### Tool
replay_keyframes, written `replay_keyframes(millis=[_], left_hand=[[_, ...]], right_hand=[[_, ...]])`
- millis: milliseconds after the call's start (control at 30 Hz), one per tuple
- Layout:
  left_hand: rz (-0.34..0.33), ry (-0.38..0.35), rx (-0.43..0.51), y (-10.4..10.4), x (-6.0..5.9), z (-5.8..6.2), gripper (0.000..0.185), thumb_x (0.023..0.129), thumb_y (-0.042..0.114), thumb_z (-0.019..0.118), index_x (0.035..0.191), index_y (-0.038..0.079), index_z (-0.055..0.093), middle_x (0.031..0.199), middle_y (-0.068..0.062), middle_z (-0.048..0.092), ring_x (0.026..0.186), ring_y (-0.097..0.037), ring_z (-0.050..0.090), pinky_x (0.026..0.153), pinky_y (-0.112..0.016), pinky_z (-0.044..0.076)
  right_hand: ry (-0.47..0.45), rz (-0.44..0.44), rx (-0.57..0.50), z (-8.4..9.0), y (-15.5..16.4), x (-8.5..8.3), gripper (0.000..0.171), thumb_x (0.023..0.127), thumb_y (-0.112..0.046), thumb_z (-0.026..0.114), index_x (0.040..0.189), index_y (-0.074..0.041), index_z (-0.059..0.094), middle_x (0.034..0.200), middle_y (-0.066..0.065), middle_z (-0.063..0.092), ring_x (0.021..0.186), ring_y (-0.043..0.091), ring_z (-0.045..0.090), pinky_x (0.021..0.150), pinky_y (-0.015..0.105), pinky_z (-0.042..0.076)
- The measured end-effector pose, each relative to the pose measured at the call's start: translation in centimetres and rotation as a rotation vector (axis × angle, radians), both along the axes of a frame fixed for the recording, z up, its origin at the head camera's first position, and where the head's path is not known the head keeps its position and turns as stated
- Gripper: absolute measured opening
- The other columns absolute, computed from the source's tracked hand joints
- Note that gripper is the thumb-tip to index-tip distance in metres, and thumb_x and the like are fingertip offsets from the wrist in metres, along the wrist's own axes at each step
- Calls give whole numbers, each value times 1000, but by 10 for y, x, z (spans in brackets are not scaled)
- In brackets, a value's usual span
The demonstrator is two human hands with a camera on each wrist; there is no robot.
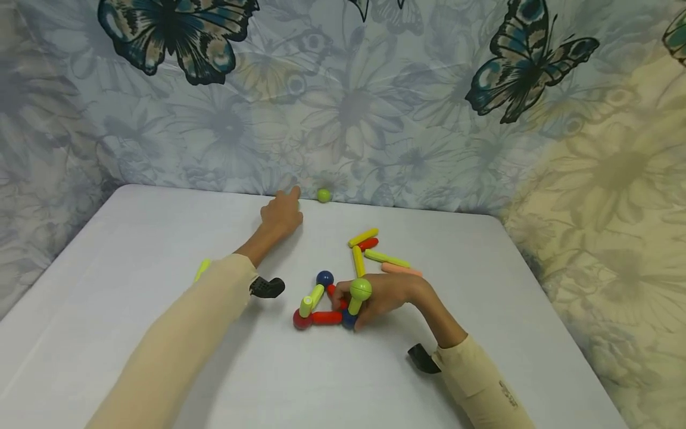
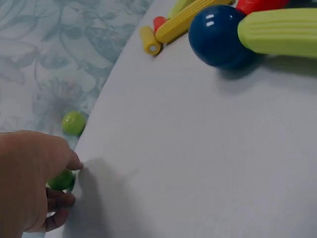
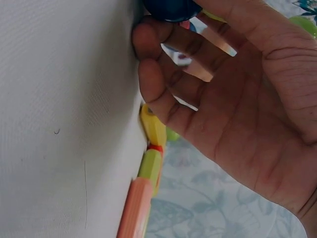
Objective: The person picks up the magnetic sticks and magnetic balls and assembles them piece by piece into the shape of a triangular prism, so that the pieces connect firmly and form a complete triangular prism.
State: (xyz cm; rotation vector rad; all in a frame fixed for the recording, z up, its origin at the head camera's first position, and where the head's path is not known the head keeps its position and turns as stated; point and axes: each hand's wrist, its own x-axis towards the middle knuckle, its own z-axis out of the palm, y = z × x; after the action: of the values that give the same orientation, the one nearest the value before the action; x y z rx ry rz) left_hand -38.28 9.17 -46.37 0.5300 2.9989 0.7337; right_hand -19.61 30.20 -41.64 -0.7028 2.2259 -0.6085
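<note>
Left wrist view: left hand [image 2: 27, 178] has fingers round a green ball [image 2: 60, 180], right hand [image 1: 387, 294] pinching a blue ball [image 1: 348, 320]!

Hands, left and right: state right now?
Left hand: around a green ball; whether gripped can't be told.
Right hand: closed, holding the nearer blue ball.

Left sleeve: my long, plain cream fabric [image 1: 182, 339], creased
Right sleeve: matching cream [image 1: 474, 381], small dark printed marking [image 1: 507, 393] near my cuff
Left wrist: my black, rounded attachment [image 1: 267, 288], speckled patch
Right wrist: my black, blunt-ended attachment [image 1: 423, 359]
</note>
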Motion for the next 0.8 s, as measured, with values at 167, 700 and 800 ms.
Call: replay_keyframes(millis=[167,700,800], left_hand=[[-93,6,109,-17,17,-1,29,100,19,52,126,7,46,94,-14,60,77,-31,60,69,-46,52],[-737,45,579,-71,173,15,38,86,21,87,117,19,65,113,9,71,105,-6,63,91,-35,54],[-695,21,587,-74,173,10,40,87,21,87,119,21,64,114,10,70,106,-7,62,90,-37,52]], right_hand=[[-5,-7,-4,2,3,-1,42,88,-11,83,122,-19,60,110,-5,66,99,9,60,92,27,49],[-44,-22,-15,-3,4,0,41,89,-12,82,122,-20,59,109,-7,64,98,9,59,92,27,48],[-47,-21,-16,-3,3,-1,41,89,-13,82,123,-19,59,111,-5,64,100,11,59,93,28,48]])
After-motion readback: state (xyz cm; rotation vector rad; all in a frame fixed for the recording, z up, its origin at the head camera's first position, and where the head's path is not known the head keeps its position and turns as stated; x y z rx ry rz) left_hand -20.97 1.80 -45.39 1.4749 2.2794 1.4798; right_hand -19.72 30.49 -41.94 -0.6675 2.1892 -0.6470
